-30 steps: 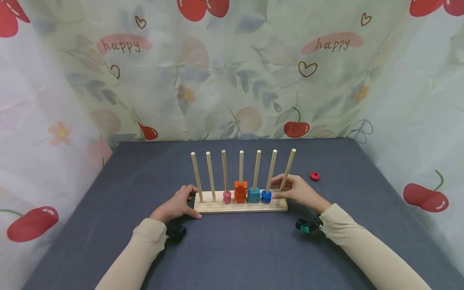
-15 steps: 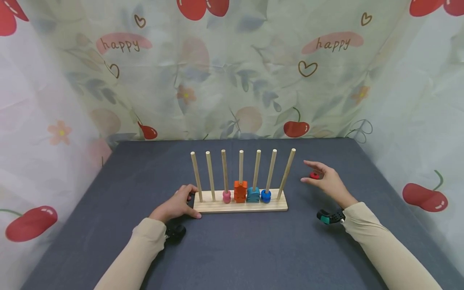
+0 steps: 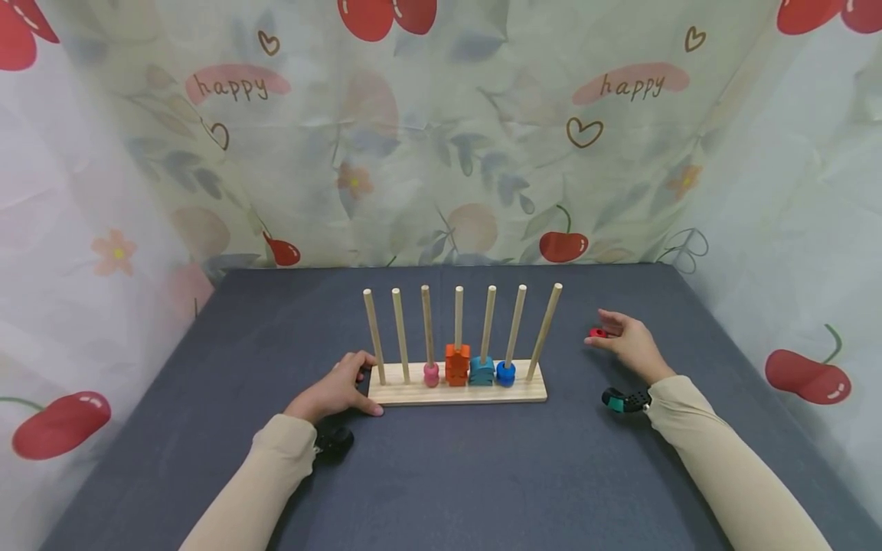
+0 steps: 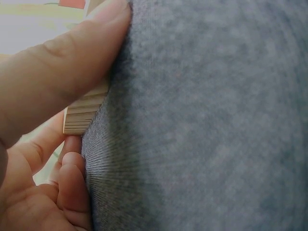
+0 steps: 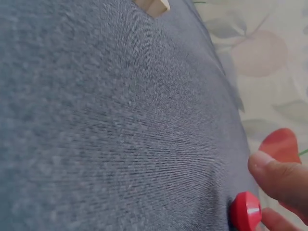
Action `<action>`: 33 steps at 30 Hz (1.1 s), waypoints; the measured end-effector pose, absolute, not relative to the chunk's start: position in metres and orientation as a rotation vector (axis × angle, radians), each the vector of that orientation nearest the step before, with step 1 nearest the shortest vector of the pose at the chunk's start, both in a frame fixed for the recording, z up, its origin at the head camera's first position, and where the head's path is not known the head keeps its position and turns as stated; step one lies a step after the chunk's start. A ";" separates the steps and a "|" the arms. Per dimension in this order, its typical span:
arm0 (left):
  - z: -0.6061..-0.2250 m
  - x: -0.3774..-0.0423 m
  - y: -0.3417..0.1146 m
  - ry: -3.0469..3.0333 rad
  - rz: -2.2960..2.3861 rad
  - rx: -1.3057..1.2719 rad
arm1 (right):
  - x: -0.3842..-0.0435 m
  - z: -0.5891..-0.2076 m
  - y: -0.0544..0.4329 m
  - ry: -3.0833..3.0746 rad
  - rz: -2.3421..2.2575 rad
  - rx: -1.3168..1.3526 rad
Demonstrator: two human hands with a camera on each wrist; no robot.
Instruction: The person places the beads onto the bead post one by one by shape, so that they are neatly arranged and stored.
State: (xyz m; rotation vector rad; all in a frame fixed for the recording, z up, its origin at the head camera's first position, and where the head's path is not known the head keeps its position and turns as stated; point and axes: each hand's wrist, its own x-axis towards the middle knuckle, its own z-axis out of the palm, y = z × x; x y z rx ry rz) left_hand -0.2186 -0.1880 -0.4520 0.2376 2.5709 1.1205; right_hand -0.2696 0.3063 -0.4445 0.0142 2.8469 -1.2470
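Observation:
A wooden peg board with several upright pegs stands mid-table. My left hand grips its left end, thumb in front and fingers behind; the left wrist view shows the board's wooden corner between them. Threaded on separate pegs are pink beads, an orange block piece, a teal piece and blue beads. To the right of the board, a red bead lies on the cloth. My right hand is around it, thumb and fingers spread on either side, with a gap showing at one fingertip.
A dark grey cloth covers the table. Behind it hangs a patterned curtain, with more white sheeting on both sides. Dark wrist devices sit under both wrists. The two leftmost pegs and the rightmost peg carry no pieces.
My right hand has left the blue beads on the board and moved right to the red bead, its thumb and fingers drawing closer together. The left hand and board stay put.

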 end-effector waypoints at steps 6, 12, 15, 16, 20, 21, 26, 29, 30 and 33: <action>-0.451 -0.218 -0.188 2.555 1.134 0.230 | -0.273 -0.450 0.305 2.910 -1.204 0.014; -0.451 -0.219 -0.187 2.556 1.138 0.225 | -0.274 -0.450 0.305 2.967 -1.155 0.056; -0.451 -0.219 -0.188 2.553 1.149 0.225 | -0.275 -0.445 0.302 2.974 -1.135 0.061; -0.451 -0.219 -0.188 2.554 1.148 0.233 | -0.274 -0.441 0.300 2.969 -1.139 0.064; -0.451 -0.219 -0.188 2.562 1.154 0.252 | -0.270 -0.417 0.286 2.930 -1.234 0.049; -0.451 -0.219 -0.189 2.566 1.152 0.259 | -0.268 -0.409 0.282 2.913 -1.275 0.036; -0.452 -0.219 -0.189 2.573 1.145 0.267 | -0.253 -0.365 0.260 2.809 -1.545 -0.092; -0.452 -0.219 -0.189 2.572 1.140 0.266 | -0.241 -0.340 0.246 2.712 -1.786 -0.205; -0.452 -0.219 -0.189 2.570 1.138 0.267 | -0.237 -0.333 0.242 2.669 -1.871 -0.247; -0.452 -0.219 -0.189 2.565 1.141 0.258 | -0.226 -0.313 0.230 2.540 -2.072 -0.375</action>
